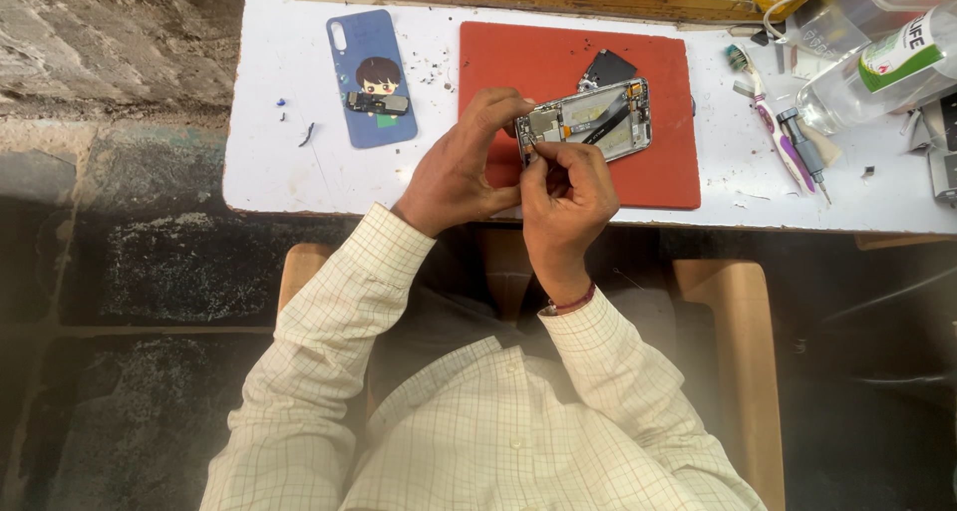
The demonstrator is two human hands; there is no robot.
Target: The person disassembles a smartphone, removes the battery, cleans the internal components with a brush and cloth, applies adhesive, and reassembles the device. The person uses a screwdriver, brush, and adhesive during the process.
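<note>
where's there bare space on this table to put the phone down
Barest: the red mat below the opened phone, and the white table left of the blue phone case, apart from small specks. Crowded: the right end, with toothbrush, screwdriver and clear bottle.

a blue phone case [371, 77] with a small part [377, 102] on it lies near the table's [269, 162] back left corner. a toothbrush [766, 112], a screwdriver [803, 152] and a clear bottle [877, 67] lie toward its right edge.
</note>
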